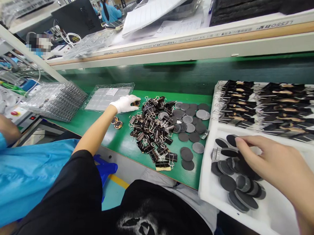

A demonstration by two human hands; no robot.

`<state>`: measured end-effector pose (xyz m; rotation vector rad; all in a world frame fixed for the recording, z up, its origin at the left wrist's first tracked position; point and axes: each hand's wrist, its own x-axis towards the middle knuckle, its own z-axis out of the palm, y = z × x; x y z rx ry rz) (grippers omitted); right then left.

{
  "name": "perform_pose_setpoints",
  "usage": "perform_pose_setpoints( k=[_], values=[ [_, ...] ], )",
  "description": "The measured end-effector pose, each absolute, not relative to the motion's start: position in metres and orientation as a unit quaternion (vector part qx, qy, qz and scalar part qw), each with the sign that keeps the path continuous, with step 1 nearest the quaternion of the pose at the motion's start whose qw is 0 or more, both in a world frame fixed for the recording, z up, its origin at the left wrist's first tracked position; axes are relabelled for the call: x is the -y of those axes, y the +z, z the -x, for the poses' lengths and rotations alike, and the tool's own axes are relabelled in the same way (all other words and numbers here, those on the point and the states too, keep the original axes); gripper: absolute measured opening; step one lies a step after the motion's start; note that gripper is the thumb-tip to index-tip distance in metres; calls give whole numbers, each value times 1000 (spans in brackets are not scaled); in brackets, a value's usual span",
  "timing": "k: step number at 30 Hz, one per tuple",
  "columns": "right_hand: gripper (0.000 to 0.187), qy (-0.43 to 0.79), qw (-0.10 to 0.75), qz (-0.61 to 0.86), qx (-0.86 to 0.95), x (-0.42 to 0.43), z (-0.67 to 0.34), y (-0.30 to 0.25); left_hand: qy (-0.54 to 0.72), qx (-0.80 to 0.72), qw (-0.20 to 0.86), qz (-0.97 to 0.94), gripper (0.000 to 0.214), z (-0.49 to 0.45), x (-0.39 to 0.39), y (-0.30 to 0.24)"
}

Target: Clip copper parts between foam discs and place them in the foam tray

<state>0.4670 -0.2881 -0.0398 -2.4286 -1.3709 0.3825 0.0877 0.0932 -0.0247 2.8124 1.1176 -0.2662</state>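
My left hand (123, 103), in a white glove, has its fingers closed on a small copper-coloured ring part (136, 103) above the green bench. Two similar ring parts (117, 124) lie nearer me. Just right of that hand is a heap of black binder clips (152, 129). My bare right hand (271, 159) pinches a black disc (232, 140) over the white tray (204, 182). Beneath its fingers, more black and grey discs (227, 183) lie piled in the tray. Several loose discs (194, 124) are scattered on the bench between the clips and the tray.
Rows of clips gripping parts (282, 105) fill the tray's far side. A clear plastic tray (106, 96) lies behind my left hand, with stacked clear trays (56, 101) further left. A shelf edge (191, 46) crosses above the bench. A person in blue (34, 174) sits close on my left.
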Motion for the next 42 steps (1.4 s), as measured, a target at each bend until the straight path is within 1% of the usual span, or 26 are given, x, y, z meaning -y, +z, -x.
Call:
perform_pose_setpoints(
  k=[2, 4, 7, 12, 14, 17, 19, 20, 22, 23, 24, 25, 27, 29, 30, 32, 35, 37, 38, 40, 42],
  values=[
    [43, 130, 180, 851, 477, 289, -466, -40, -82, -373, 68, -922, 57, -94, -101, -29],
    [42, 125, 206, 852, 464, 289, -464, -38, -69, -391, 73, -915, 56, -96, -102, -32],
    [38, 107, 273, 847, 443, 290, -460, -32, -36, -419, 80, -904, 59, -94, -98, -36],
    [34, 108, 391, 817, 409, 290, -453, -26, 38, -469, 73, -879, 40, -90, -92, -33],
    [36, 154, 435, 798, 386, 290, -450, -26, 79, -490, 62, -866, 38, -96, -87, -23],
    [40, 312, 544, 706, 328, 289, -446, -25, 181, -491, 78, -849, 45, -120, -60, -1],
    [41, 410, 608, 612, 296, 288, -442, -23, 280, -444, 166, -835, 40, -145, -25, 14],
    [40, 443, 622, 576, 291, 288, -441, -21, 290, -415, 220, -834, 38, -159, -3, 21],
    [35, 468, 625, 543, 308, 288, -436, -18, 260, -357, 301, -845, 34, -187, 43, 31],
    [31, 453, 626, 546, 324, 289, -433, -17, 231, -325, 328, -856, 32, -201, 65, 34],
    [26, 412, 632, 558, 347, 289, -430, -17, 208, -297, 345, -866, 30, -213, 84, 36],
    [20, 345, 638, 576, 378, 290, -427, -17, 177, -276, 367, -871, 29, -225, 101, 37],
    [12, 163, 632, 600, 463, 292, -421, -19, 126, -240, 434, -859, 28, -244, 124, 36],
    [20, 0, 589, 592, 550, 292, -419, -24, 83, -205, 520, -825, 29, -255, 135, 34],
    [26, -54, 563, 581, 585, 293, -419, -28, 67, -187, 559, -805, 30, -259, 138, 33],
    [39, -119, 523, 565, 626, 293, -421, -34, 46, -162, 622, -764, 33, -262, 138, 31],
    [52, -158, 483, 565, 650, 294, -423, -38, 46, -156, 687, -708, 43, -261, 136, 29],
    [50, -150, 473, 565, 659, 294, -421, -37, 55, -167, 683, -709, 46, -260, 135, 26],
    [47, -138, 479, 563, 659, 294, -419, -35, 62, -173, 664, -725, 43, -260, 135, 25],
    [42, -95, 518, 564, 636, 294, -414, -31, 71, -183, 613, -766, 34, -261, 136, 23],
    [40, -4, 578, 582, 572, 293, -410, -27, 79, -184, 572, -796, 28, -261, 140, 21]
  ],
)
